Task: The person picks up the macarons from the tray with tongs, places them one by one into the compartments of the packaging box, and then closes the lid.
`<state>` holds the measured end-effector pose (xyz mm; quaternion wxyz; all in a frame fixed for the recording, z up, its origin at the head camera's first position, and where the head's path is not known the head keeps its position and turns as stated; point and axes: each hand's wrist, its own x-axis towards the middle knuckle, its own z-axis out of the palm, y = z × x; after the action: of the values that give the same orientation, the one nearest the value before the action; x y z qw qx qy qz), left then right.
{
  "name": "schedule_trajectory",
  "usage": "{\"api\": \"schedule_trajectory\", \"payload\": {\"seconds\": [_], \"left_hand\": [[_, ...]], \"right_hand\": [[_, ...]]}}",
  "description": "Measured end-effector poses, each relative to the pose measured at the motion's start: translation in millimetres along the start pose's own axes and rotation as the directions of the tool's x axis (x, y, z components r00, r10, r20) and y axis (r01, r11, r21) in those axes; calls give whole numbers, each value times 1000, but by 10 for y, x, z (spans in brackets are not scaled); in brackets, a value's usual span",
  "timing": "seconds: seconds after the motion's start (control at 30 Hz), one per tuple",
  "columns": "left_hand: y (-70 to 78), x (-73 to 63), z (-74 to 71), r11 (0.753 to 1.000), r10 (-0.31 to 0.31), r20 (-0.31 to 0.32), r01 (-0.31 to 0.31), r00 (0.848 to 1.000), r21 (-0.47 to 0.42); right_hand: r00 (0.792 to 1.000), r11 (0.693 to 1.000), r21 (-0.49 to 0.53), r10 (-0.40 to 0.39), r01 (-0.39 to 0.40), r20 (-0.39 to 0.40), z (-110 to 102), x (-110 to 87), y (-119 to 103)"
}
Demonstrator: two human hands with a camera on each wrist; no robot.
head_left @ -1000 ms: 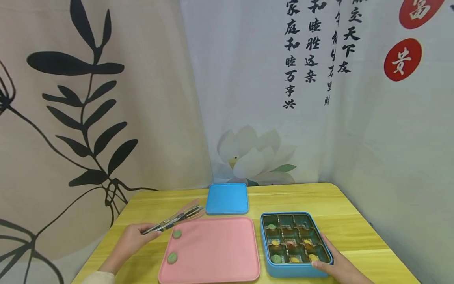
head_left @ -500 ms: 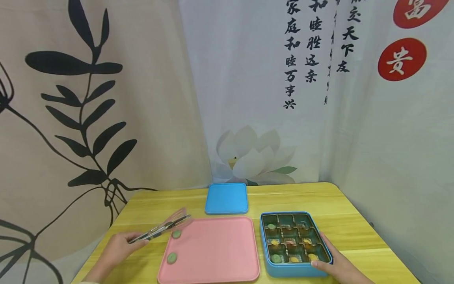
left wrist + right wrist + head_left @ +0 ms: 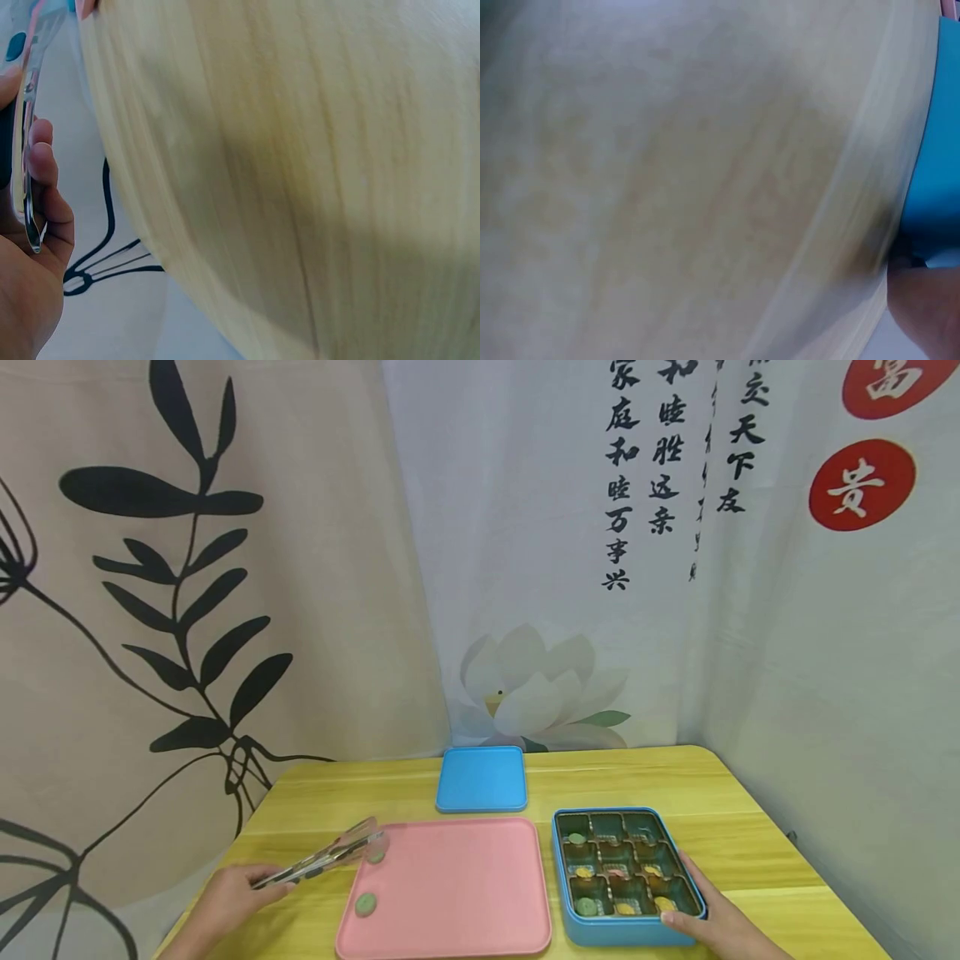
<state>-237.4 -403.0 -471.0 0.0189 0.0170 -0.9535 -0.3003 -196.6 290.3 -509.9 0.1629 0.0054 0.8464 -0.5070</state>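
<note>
My left hand [image 3: 234, 900] grips a pair of tongs [image 3: 322, 860] with metal arms and clear pinkish tips. Those tips overlap a small green disc [image 3: 377, 855] at the upper left of the pink tray [image 3: 465, 889]. Lower on the same tray lies a second green disc [image 3: 365, 905]. In the left wrist view the fingers wrap around the tongs [image 3: 26, 142]. My right hand [image 3: 712, 914] holds the right side of a blue box [image 3: 626, 931], thumb over its front corner. Green, yellow and pinkish pieces lie in several compartments of its dark divided insert [image 3: 609, 860].
A flat blue lid or tray [image 3: 482, 779] lies at the back of the yellow wood-grain table [image 3: 615, 777]. A printed curtain [image 3: 352, 568] hangs right behind the table's far edge. The pink tray and the blue box stand side by side.
My left hand has drawn back left and down with the tongs, whose tips went from above the tray's top edge to over the upper green disc. The right hand keeps its place.
</note>
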Motion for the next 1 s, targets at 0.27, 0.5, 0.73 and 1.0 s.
{"api": "schedule_trajectory", "payload": {"seconds": [0.27, 0.5, 0.73, 1.0], "left_hand": [[-49, -21, 28, 1000, -21, 6, 21, 1000, 1], [-59, -49, 52, 999, -34, 6, 34, 999, -13], [-45, -51, 73, 999, -39, 16, 39, 999, -26], [-6, -78, 98, 998, -37, 37, 39, 999, -44]], "right_hand": [[1000, 1000, -10, 18, -18, -8, -2, 18, 20], [1000, 1000, -7, 7, -7, -4, -4, 23, 27], [1000, 1000, -12, 10, -10, 0, -4, 10, -2], [1000, 1000, -9, 7, -7, 1, -3, 5, 0]]}}
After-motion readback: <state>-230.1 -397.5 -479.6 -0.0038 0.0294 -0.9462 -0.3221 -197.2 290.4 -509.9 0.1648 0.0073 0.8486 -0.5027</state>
